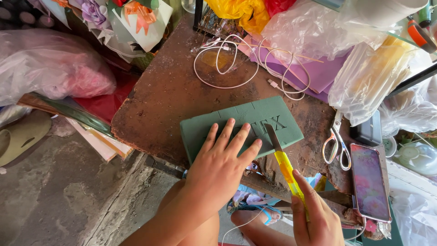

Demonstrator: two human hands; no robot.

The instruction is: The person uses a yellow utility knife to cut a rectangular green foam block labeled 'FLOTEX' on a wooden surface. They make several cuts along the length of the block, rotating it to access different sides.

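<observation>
Head view: the left hand (221,157) lies flat with fingers spread on the green foam block (241,125), pressing it down and pinching nothing; the right hand (316,218) is closed around the yellow handle of a utility knife (284,161), index finger laid along the top, blade tip resting on the block's near right part. The block sits near the front edge of the worn brown tabletop (173,95), its long side running slantwise toward the right. To cut well, I judge the pressing fingers should stay clear of the blade's line, since the little finger is just beside it; a steady, shallow draw toward the front edge would suit soft foam, with the block held firmly so it does not skid.

Room is tight on the right: scissors (336,143) and a phone (369,180) lie near the right front corner, close to the knife hand; a white cable (232,61) loops toward the far edge, well apart. The left half of the tabletop is bare, so the block could shift there; the front edge is ragged and close, so the block has little margin before overhanging.
</observation>
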